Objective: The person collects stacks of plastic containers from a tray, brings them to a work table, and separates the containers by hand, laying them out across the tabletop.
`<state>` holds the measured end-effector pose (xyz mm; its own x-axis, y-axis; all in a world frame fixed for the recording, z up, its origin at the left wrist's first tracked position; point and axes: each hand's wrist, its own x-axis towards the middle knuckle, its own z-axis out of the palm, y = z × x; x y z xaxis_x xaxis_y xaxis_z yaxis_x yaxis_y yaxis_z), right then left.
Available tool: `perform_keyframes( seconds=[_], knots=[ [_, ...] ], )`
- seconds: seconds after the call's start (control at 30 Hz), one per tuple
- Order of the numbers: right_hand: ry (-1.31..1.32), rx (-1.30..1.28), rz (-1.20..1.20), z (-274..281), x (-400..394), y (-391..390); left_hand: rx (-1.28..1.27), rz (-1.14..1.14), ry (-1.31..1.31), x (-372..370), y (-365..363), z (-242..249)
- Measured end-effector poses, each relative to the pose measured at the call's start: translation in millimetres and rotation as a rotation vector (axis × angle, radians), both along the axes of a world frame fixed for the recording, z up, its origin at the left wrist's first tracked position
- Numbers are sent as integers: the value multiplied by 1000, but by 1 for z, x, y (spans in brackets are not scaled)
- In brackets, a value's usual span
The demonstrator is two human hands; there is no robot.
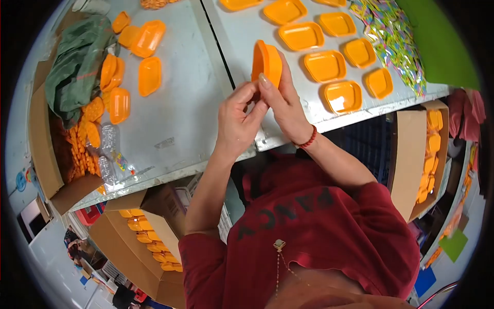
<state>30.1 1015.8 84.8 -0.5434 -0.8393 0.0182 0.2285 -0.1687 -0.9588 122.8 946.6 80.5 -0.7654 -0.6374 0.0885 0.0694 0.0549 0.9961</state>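
Observation:
Both hands meet above the seam between two grey table tops (180, 118). My right hand (283, 100), with a red bracelet at its wrist, grips an orange tray (267, 63) that is tilted up on its side. My left hand (239, 118) is closed at the lower edge of the tray, its fingers pressed together near the right thumb; whether it pinches the tray or something small cannot be made out. On the table to the right lie several orange trays (324, 66) in rows. More orange trays (150, 76) are scattered on the left table.
A cardboard box (43, 139) with orange pieces and a green bag (77, 67) stands at the left. Colourful small pieces (383, 36) lie at the upper right. Open boxes of orange trays stand below the table edge, at left (118, 252) and right (409, 159).

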Motion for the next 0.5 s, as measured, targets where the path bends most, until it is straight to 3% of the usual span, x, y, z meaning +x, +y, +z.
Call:
perform_keyframes(
  seconds=[0.13,0.17,0.33,0.4,0.5],
  knots=[
    [199,5,-55,9,12,17,98,50,66,9,28,14],
    [255,7,-51,15,11,20,228,52,114,8,35,27],
    [199,24,11,13,9,38,80,148,167,11,50,29],
    [356,4,-105,12,13,41,36,207,140,8,57,28],
    [312,24,-126,14,16,47,-1,258,160,3,66,26]
  ],
)
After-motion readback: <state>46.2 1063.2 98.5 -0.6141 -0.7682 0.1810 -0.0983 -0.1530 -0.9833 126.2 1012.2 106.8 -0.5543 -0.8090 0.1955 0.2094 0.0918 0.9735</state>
